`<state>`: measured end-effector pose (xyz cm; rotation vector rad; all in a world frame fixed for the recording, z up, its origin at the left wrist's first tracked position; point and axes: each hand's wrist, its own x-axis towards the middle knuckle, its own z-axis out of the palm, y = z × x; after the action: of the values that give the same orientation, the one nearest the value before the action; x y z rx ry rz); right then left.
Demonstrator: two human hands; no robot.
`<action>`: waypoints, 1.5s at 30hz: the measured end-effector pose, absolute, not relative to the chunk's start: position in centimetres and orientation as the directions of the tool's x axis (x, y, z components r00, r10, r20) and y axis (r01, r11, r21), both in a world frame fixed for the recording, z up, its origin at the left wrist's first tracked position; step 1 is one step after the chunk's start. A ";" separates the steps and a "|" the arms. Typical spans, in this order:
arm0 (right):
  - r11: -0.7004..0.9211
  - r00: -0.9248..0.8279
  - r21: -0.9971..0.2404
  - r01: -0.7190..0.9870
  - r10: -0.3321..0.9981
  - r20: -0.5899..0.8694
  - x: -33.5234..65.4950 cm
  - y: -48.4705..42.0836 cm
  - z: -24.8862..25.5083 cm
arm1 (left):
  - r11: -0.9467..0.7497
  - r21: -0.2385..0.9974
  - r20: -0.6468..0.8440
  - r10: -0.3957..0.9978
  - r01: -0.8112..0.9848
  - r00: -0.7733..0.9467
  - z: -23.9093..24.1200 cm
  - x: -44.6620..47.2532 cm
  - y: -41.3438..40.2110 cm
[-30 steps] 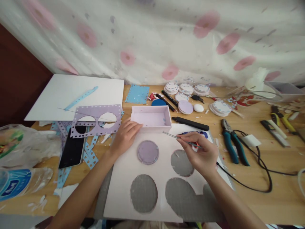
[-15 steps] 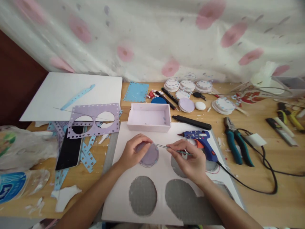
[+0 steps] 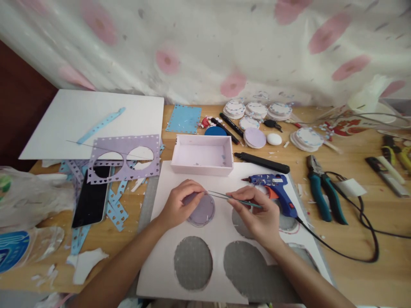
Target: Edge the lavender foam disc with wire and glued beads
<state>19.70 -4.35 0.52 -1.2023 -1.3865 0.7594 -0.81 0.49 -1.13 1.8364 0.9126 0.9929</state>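
A lilac foam disc [image 3: 203, 210] lies on a white foam sheet [image 3: 224, 231] that has several round holes cut out. My left hand [image 3: 180, 206] is curled over the disc's left edge, fingertips pressing on it. My right hand [image 3: 257, 216] pinches thin metal tweezers [image 3: 229, 198], whose tips point left at the disc's upper right rim. Just behind the hands stands a shallow lilac open box [image 3: 202, 155]. A blue glue gun [image 3: 272, 188] lies on the sheet right of my right hand.
A black phone [image 3: 91, 201], a purple punched strip frame [image 3: 123, 159] and blue strips lie at left. A white board [image 3: 93, 124] sits at back left. Teal pliers [image 3: 324, 188], a black cable, stacks of round discs [image 3: 257, 111] and markers fill the right and back.
My left hand moved from the lilac box down onto the disc. My right hand with the tweezers shifted left toward the disc, uncovering the glue gun. The view drifted slightly.
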 end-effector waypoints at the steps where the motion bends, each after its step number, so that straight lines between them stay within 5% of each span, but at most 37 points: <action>1: 0.273 0.123 -0.931 0.242 0.943 0.309 19.8 -4.3 0.5 | -0.390 0.897 0.278 0.862 0.206 0.423 -1.1 -0.8 0.5; 39: 0.239 0.136 -0.948 0.209 0.953 0.270 19.9 -4.5 0.7 | -0.428 0.880 0.299 0.836 0.206 0.460 -1.2 -0.8 0.5; 45: 0.338 0.231 -0.892 0.300 0.882 0.411 20.4 -4.3 1.5 | -0.461 0.859 0.326 0.827 0.222 0.458 -0.2 -1.3 0.4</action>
<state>20.35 -4.26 1.46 -1.2109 -1.3248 0.5760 -1.30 0.39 -0.21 1.9350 0.8779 0.9926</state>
